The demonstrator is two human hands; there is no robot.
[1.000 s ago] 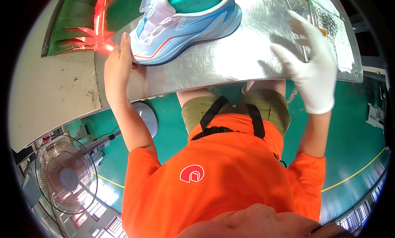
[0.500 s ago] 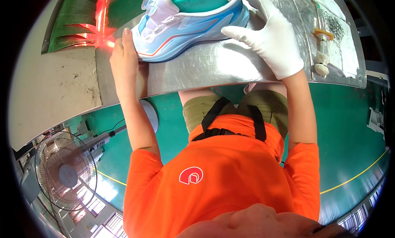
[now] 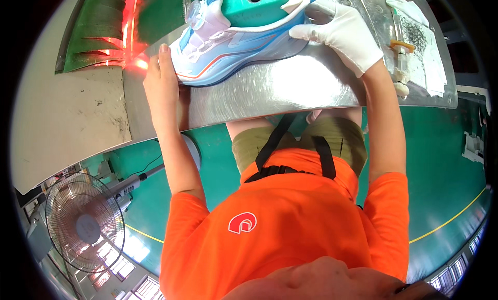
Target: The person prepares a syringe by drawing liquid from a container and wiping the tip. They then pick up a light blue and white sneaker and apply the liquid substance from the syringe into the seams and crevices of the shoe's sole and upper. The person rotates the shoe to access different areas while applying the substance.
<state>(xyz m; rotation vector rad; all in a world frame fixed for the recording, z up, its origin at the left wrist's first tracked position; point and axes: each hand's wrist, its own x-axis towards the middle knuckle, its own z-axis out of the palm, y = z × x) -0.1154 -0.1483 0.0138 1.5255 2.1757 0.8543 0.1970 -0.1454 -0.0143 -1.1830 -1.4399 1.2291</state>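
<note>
A light blue and white sneaker [image 3: 236,53] with an orange line along its side lies on the metal worktop, toe to the left. A green shoe last [image 3: 257,9] with a round hole fills its opening. My bare left hand [image 3: 162,84] is closed at the toe, thumb up against its tip and the other fingers partly hidden. My right hand [image 3: 345,38], in a white glove, grips the heel. Its thumb lies along the near side, while the other fingers go behind the heel.
The metal worktop [image 3: 270,90] adjoins a beige surface [image 3: 67,113] on the left. Red light glows by a green strip curtain [image 3: 96,35]. A syringe-like tube [image 3: 402,58] lies on stained white cloth [image 3: 428,61] at right. A standing fan [image 3: 85,225] is lower left.
The sneaker has shifted slightly toward me in the picture, and the hole in the last now shows. My right thumb has moved in against the heel side.
</note>
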